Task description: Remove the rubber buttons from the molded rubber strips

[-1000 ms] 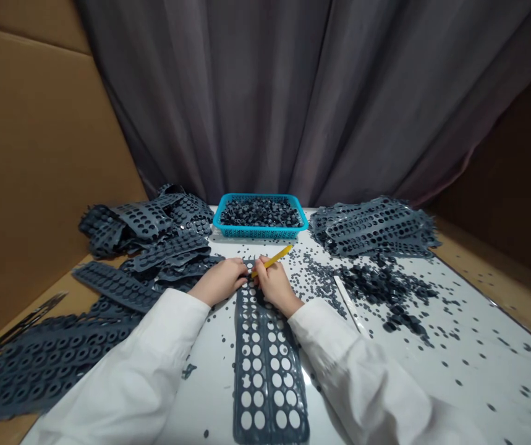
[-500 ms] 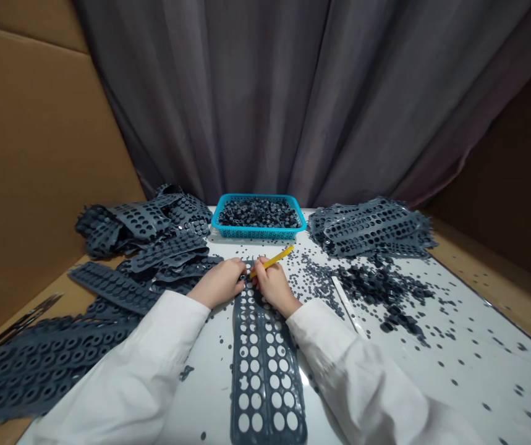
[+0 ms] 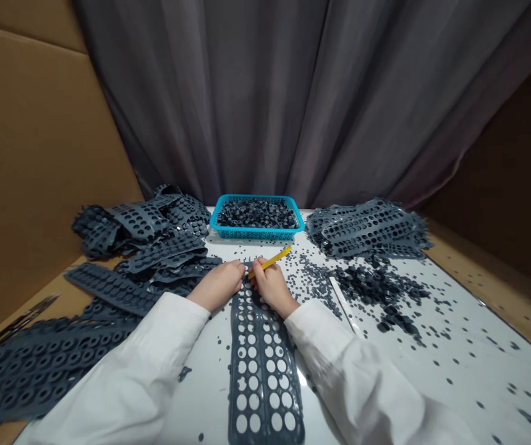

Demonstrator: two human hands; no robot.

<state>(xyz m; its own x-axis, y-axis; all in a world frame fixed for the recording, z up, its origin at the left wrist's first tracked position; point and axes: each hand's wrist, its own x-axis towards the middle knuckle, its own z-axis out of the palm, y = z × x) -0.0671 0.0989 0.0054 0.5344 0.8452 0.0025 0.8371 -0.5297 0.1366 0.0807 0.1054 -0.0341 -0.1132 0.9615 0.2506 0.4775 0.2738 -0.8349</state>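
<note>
Right hand (image 3: 272, 287) curled shut, pinching a yellow stick (image 3: 269, 262) that angles up and away to the right past the fingertips. Left hand (image 3: 217, 285) lies just beside it, fingers curled in at the far end of a grey perforated rubber sheet (image 3: 263, 364); can't tell if it's actually gripping the sheet. The sheet lies flat on a white table (image 3: 450, 346), running from under both hands toward the person, between the white sleeves (image 3: 126, 364). Many of its holes are empty, some still have discs in them. Small loose discs (image 3: 314, 278) are scattered right of the right hand, with a denser heap of rubber bits (image 3: 376, 284) beyond them. A blue basket (image 3: 256, 233) full of dark pieces sits at the far edge, ahead of the hands. Stacks of punched sheets (image 3: 140, 222) pile up on the left, more (image 3: 367, 228) on the right. Cardboard wall (image 3: 28, 154) on the left, grey curtain (image 3: 265, 93) behind.
</note>
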